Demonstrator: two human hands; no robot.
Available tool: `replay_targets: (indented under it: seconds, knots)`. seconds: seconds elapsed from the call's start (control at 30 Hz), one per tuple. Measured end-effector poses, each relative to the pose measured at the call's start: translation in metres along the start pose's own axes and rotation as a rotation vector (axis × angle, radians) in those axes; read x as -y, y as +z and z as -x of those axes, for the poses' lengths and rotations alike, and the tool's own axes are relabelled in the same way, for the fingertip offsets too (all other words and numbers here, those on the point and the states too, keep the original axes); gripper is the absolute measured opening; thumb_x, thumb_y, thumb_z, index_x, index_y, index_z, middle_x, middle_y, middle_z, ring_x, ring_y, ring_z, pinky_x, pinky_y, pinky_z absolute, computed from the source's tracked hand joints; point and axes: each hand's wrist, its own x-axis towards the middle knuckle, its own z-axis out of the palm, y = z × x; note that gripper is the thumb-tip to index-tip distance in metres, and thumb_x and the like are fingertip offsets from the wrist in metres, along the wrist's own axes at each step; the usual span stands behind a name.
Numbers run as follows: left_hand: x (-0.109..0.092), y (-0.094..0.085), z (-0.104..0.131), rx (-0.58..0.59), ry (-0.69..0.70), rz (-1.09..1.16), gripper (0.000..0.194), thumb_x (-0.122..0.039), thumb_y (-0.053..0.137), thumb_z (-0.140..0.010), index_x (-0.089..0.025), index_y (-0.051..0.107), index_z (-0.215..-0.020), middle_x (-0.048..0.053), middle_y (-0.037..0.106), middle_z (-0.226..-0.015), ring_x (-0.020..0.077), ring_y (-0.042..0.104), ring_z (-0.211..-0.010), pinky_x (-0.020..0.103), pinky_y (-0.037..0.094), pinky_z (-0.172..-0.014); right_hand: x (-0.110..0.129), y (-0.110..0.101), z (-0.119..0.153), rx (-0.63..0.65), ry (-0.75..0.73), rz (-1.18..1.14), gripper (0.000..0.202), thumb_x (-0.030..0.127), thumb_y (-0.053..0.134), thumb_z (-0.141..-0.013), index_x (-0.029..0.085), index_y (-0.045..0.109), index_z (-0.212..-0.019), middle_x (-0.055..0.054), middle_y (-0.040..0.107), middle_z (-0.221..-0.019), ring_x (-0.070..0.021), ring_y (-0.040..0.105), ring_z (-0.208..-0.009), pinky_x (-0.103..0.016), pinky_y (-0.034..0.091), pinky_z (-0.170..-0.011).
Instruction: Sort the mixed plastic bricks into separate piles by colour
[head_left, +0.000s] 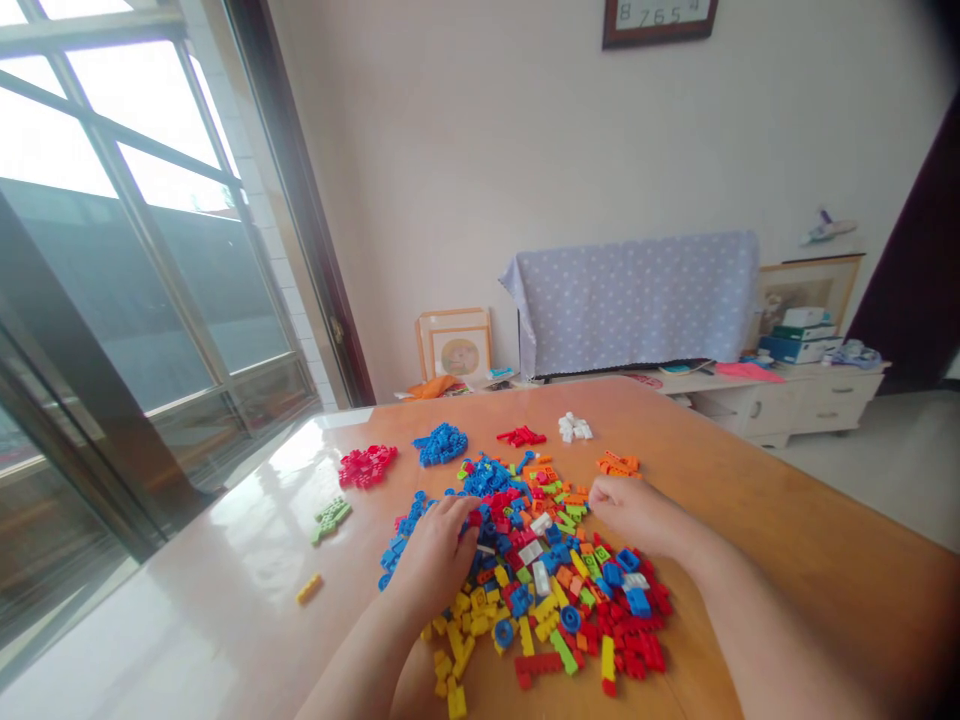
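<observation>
A large mixed pile of toy building bricks (pixel 541 577) lies on the wooden table before me. My left hand (pixel 442 550) reaches over the pile's left side, its fingers curled down. Between its thumb and forefinger shows a red brick (pixel 474 518). At the pile's right edge, my right hand (pixel 630 508) is closed with its fingers tucked in; whatever it holds, if anything, is hidden. Just beyond that hand sits a small group of orange bricks (pixel 618 463). Yellow bricks (pixel 469 625) gather at the pile's near left, below my left hand.
Separate groups of pink-red bricks (pixel 367 466), blue bricks (pixel 439 444), red bricks (pixel 521 436), white bricks (pixel 575 427) and pale green bricks (pixel 331 520) lie around the pile. One yellow brick (pixel 309 588) lies at left. Behind the table (pixel 795 560) stands a white cabinet (pixel 814 405).
</observation>
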Motion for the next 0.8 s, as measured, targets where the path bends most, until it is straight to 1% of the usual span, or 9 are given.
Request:
replay_targets:
  seconds: [0.1, 0.23, 0.3, 0.37, 0.43, 0.47, 0.53, 0.6, 0.8]
  knots:
    - [-0.009, -0.006, 0.0, -0.021, 0.027, -0.014, 0.034, -0.029, 0.049, -0.1, -0.025, 0.063, -0.131, 0.01, 0.066, -0.129, 0.0283, 0.062, -0.117, 0.045, 0.049, -0.102, 0.001, -0.003, 0.004, 0.054, -0.004, -0.026, 0.017, 0.026, 0.05, -0.086, 0.02, 0.061, -0.075, 0.002, 0.062, -0.067, -0.0126, 0.051, -0.062, -0.023, 0.029, -0.054]
    - [-0.031, -0.011, 0.005, 0.046, 0.089, -0.002, 0.036, -0.04, 0.055, -0.098, -0.029, 0.064, -0.131, 0.009, 0.066, -0.131, 0.03, 0.06, -0.12, 0.048, 0.049, -0.102, 0.021, 0.003, 0.01, 0.204, -0.061, -0.152, 0.017, 0.026, 0.051, -0.087, 0.021, 0.067, -0.091, 0.002, 0.067, -0.073, -0.0124, 0.054, -0.064, -0.022, 0.031, -0.053]
    - [-0.042, -0.011, 0.008, 0.125, 0.148, 0.015, 0.046, -0.052, 0.063, -0.093, -0.034, 0.062, -0.135, 0.007, 0.063, -0.138, 0.032, 0.056, -0.127, 0.052, 0.045, -0.109, 0.035, 0.009, 0.013, 0.214, -0.072, -0.152, 0.02, 0.025, 0.053, -0.086, 0.022, 0.07, -0.097, 0.003, 0.066, -0.072, -0.0125, 0.053, -0.063, -0.022, 0.031, -0.053]
    - [-0.05, -0.007, 0.011, 0.222, 0.191, 0.018, 0.067, -0.065, 0.072, -0.081, -0.038, 0.058, -0.141, 0.005, 0.058, -0.146, 0.0363, 0.049, -0.136, 0.059, 0.036, -0.116, 0.049, 0.015, 0.016, 0.184, -0.105, -0.16, 0.023, 0.024, 0.053, -0.086, 0.022, 0.072, -0.098, 0.002, 0.067, -0.074, -0.0132, 0.055, -0.066, -0.022, 0.034, -0.056]
    - [-0.052, -0.003, 0.012, 0.297, 0.193, 0.0, 0.084, -0.072, 0.077, -0.07, -0.042, 0.054, -0.145, 0.004, 0.052, -0.154, 0.0411, 0.041, -0.143, 0.066, 0.026, -0.12, 0.059, 0.019, 0.017, 0.152, -0.158, -0.218, 0.028, 0.025, 0.05, -0.089, 0.023, 0.073, -0.105, 0.0, 0.071, -0.083, -0.0146, 0.06, -0.075, -0.022, 0.038, -0.061]
    - [-0.051, -0.002, 0.012, 0.314, 0.182, -0.013, 0.087, -0.072, 0.079, -0.068, -0.043, 0.053, -0.146, 0.004, 0.05, -0.156, 0.0425, 0.038, -0.146, 0.068, 0.021, -0.121, 0.063, 0.02, 0.017, 0.145, -0.172, -0.255, 0.031, 0.025, 0.048, -0.09, 0.023, 0.073, -0.11, 0.0, 0.072, -0.087, -0.0151, 0.062, -0.077, -0.023, 0.04, -0.064]
    - [-0.048, 0.001, 0.012, 0.308, 0.15, -0.042, 0.08, -0.069, 0.077, -0.072, -0.043, 0.054, -0.145, 0.004, 0.048, -0.157, 0.0425, 0.036, -0.147, 0.069, 0.019, -0.122, 0.064, 0.022, 0.016, 0.148, -0.159, -0.315, 0.035, 0.028, 0.047, -0.092, 0.024, 0.071, -0.118, 0.0, 0.073, -0.087, -0.0152, 0.064, -0.076, -0.023, 0.043, -0.065]
    - [-0.043, 0.002, 0.01, 0.274, 0.118, -0.068, 0.069, -0.062, 0.075, -0.079, -0.041, 0.058, -0.142, 0.005, 0.049, -0.156, 0.0411, 0.039, -0.145, 0.068, 0.022, -0.121, 0.06, 0.024, 0.011, 0.128, -0.116, -0.341, 0.037, 0.029, 0.049, -0.09, 0.023, 0.07, -0.12, 0.0, 0.072, -0.084, -0.0151, 0.064, -0.072, -0.024, 0.044, -0.063]
    - [-0.031, 0.003, 0.008, 0.175, 0.104, -0.073, 0.054, -0.052, 0.069, -0.088, -0.035, 0.062, -0.138, 0.008, 0.055, -0.151, 0.038, 0.047, -0.139, 0.063, 0.028, -0.12, 0.027, 0.024, -0.01, -0.091, 0.01, -0.323, 0.037, 0.029, 0.051, -0.085, 0.02, 0.07, -0.116, -0.001, 0.071, -0.08, -0.0173, 0.066, -0.075, -0.025, 0.047, -0.067]
